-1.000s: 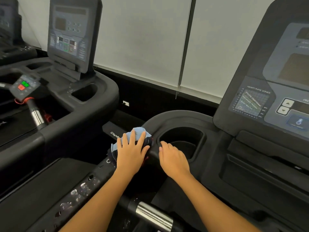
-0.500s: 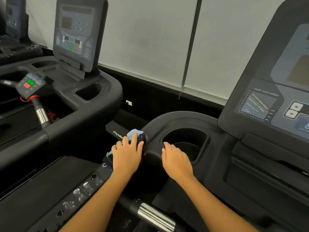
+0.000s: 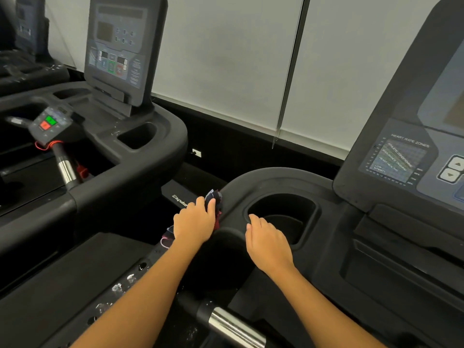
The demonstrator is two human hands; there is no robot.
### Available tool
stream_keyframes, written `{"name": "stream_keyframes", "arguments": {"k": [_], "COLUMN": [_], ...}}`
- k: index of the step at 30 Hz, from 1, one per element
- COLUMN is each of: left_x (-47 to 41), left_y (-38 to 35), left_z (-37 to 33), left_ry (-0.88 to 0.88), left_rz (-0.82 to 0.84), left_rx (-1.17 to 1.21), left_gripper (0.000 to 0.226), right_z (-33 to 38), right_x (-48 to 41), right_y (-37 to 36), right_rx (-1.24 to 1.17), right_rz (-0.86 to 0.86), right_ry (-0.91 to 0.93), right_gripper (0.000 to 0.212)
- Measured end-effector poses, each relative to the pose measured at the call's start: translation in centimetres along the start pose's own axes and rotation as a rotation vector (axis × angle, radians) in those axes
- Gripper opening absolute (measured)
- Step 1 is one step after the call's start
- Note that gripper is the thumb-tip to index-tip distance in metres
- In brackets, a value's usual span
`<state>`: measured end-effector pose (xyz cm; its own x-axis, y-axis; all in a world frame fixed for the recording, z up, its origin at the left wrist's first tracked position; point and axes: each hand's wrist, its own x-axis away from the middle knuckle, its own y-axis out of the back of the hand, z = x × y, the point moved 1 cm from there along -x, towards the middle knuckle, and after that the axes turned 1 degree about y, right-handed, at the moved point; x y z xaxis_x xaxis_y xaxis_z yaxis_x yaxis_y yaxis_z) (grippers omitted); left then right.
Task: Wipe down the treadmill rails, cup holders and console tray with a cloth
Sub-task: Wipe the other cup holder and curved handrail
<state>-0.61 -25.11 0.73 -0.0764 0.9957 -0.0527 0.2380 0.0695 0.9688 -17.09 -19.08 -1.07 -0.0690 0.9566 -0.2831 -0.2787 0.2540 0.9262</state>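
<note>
My left hand point(image 3: 194, 221) presses a bunched cloth point(image 3: 214, 198) against the outer left side of the black treadmill rail point(image 3: 241, 183). Only the cloth's dark and pale-blue folds show past my fingers, with a frayed bit point(image 3: 167, 237) below my wrist. My right hand point(image 3: 267, 241) rests on the rail's top, its fingers relaxed at the near rim of the cup holder point(image 3: 283, 217). The console tray point(image 3: 391, 267) lies to the right, below the console screen point(image 3: 411, 156).
A second treadmill stands to the left with its own console point(image 3: 120, 49), cup holder point(image 3: 136, 135) and a stop-button handle point(image 3: 50, 124). A chrome-ended handlebar point(image 3: 233, 325) crosses below my arms. The side deck point(image 3: 110, 292) has white specks. White blinds hang behind.
My left hand has slid with the cloth from the rail's top down over its outer left side, so less blue cloth shows. My right hand stays by the cup holder.
</note>
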Motion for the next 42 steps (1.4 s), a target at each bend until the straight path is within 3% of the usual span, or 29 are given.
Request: {"name": "stream_keyframes", "arguments": {"k": [4,8,13,19,21,24,28,34,38,42], "left_x": [3.7,3.4,0.7,-1.8,-0.7,2.2,4.3,2.8,1.2,1.8], "left_y": [-1.4,-2.1,-0.7,0.4,0.6,0.2,-1.2,-1.3,-0.4,-0.9], "left_z": [0.1,0.2,-1.9,-0.9,0.1,0.9,1.0,-0.1,-1.1,-0.3], "left_ry": [-0.168,-0.289,-0.23,-0.048,0.0,0.002,-0.121,-0.274,-0.156,-0.216], "left_rz": [-0.188,-0.23,-0.053,0.191,0.144,-0.046,-0.201,-0.176,-0.061,-0.148], "left_rx": [-0.237,-0.331,-0.187,0.16,0.134,-0.125,-0.241,-0.269,-0.108,-0.087], "left_gripper": [0.051,0.053,0.062,0.051,0.049,0.05,0.056,0.055,0.054,0.06], "right_z": [0.1,0.2,0.3,0.1,0.2,0.2,0.1,0.2,0.0,0.0], "right_x": [0.1,0.0,0.0,0.0,0.0,0.0,-0.1,-0.2,-0.1,-0.1], "right_y": [0.0,-0.3,0.1,0.2,0.2,0.1,0.1,-0.1,0.0,0.1], "right_rx": [0.005,0.03,0.038,0.009,0.009,0.027,0.026,0.046,0.047,0.029], "right_rz": [0.005,0.001,0.001,-0.006,-0.006,-0.001,0.008,0.01,0.015,0.024], "right_ry": [-0.012,-0.025,0.003,0.007,0.003,0.0,0.011,0.004,0.017,0.02], "right_gripper": [0.041,0.036,0.038,0.042,0.041,0.041,0.042,0.042,0.042,0.043]}}
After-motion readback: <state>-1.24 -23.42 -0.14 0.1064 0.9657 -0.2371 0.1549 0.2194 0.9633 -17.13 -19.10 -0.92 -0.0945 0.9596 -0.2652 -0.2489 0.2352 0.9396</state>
